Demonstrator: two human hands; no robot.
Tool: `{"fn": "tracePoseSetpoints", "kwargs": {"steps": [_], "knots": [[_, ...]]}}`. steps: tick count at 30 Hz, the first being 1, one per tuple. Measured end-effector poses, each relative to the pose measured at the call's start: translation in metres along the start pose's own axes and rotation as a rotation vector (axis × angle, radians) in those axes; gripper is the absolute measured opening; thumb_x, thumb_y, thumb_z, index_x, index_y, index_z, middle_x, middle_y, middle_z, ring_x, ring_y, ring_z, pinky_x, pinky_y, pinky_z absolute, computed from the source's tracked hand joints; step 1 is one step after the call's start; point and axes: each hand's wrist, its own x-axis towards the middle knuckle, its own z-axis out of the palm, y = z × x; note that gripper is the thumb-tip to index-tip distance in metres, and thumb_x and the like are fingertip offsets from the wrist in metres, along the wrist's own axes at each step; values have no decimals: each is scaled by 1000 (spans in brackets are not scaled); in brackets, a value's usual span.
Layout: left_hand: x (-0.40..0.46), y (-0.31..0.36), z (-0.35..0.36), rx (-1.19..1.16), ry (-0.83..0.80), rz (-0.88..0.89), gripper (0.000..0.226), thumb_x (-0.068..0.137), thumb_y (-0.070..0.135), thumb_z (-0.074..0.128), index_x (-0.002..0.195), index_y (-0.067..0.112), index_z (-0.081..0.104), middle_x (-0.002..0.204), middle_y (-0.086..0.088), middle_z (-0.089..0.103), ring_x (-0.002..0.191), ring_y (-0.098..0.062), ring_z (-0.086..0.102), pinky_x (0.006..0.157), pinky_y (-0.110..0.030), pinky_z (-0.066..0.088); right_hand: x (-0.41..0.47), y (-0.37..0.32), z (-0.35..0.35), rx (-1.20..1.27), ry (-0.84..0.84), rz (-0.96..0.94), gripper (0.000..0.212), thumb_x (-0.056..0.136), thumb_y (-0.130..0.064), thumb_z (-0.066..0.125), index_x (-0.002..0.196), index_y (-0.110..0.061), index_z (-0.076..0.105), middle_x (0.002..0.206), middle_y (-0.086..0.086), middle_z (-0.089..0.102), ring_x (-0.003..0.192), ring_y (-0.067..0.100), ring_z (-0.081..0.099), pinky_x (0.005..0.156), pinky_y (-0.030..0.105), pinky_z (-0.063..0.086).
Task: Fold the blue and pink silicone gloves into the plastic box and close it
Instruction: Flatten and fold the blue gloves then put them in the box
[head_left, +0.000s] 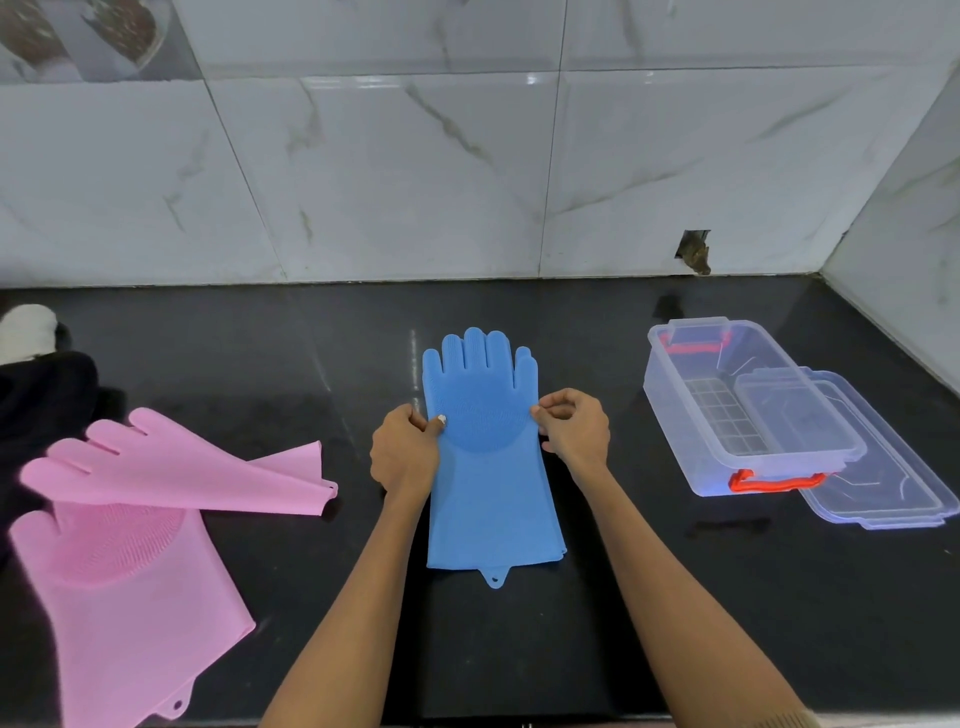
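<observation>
Blue silicone gloves (491, 488) lie flat and stacked at the counter's middle, fingers pointing to the wall. My left hand (405, 449) pinches their left edge at palm height. My right hand (574, 428) pinches the right edge opposite. Two pink gloves lie at the left: one (171, 475) stretched sideways, resting over the other (130, 608), which lies flat near the front edge. The clear plastic box (675, 410) with red handles stands open at the right. Its clear lid (883, 493) leans against the box's right side.
The black counter (311, 364) ends at a marble-tiled wall behind and on the right. A dark cloth and a white object (28, 327) sit at the far left edge. A small hole (693, 252) shows in the wall above the box.
</observation>
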Motion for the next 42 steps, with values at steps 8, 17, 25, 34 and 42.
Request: {"fn": "tracePoseSetpoints", "kwargs": {"steps": [8,17,25,34,42], "knots": [[1,-4,7,54,43,38,27,88,39,64,82,14,55,69,7,53,66,-16,55,58,-26,41,5,2,1,-79,12,-4,9,82,-27,71,87,-25,63,82,-5,70,68,10,68,65,38,61],[-2,-11,4,198,110,266,31,90,45,58,77,18,56,77,6,58,64,-13,57,59,-29,48,6,3,2,-88,22,-53,11,83,-27,70,87,-22,60,85,-3,69,72,14,68,66,40,60],[15,-27,-36,358,-94,974,14,76,4,78,88,10,74,88,-3,72,76,-22,67,71,-34,59,10,1,-32,-535,-303,-766,15,86,-2,58,86,-14,67,86,-2,66,82,15,62,75,25,51],[27,-25,-56,712,-417,1322,70,30,12,99,96,17,79,98,0,76,85,-16,75,73,-32,61,26,14,-47,-883,-731,-781,35,89,-18,61,122,-31,62,140,-5,52,134,13,42,112,27,30],[43,-25,-50,866,-462,1473,78,27,19,99,102,16,77,100,0,76,82,-11,74,73,-23,59,30,9,-46,-897,-775,-891,36,90,-12,60,125,-21,61,137,-4,55,134,12,43,116,31,28]]}}
